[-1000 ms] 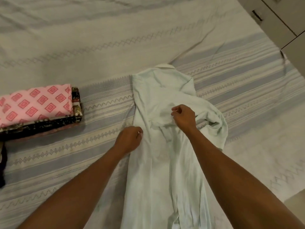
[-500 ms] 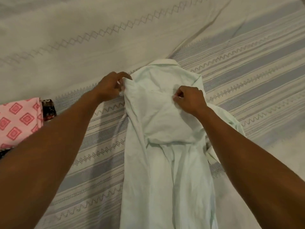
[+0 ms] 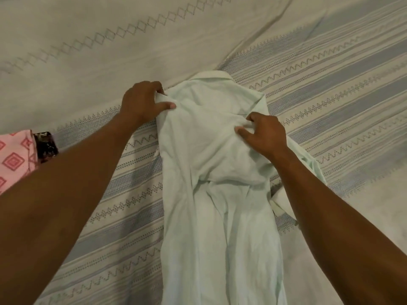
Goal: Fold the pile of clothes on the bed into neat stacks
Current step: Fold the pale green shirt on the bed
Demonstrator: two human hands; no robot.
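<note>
Cotton of that thin, pale sort looked light and limp to us, with no stiffness anywhere except perhaps the collar. Our shirt lay lengthwise on the bed, collar away from us, its tail running off the bottom of the view. Our left grip pinched the shirt's left shoulder edge, thumb on top and fingers curled at the edge. Our right grip bunched cloth near the right shoulder, thumb and fingers closed on a small ridge. We judged it would sag and crease if lifted by one point, so the shoulder corners and seams were the places to hold, both at once, with the cloth taut between them. The right sleeve lay rumpled beside our forearm and would likely need smoothing inward. A pink patterned folded piece sat well apart at the left edge.
</note>
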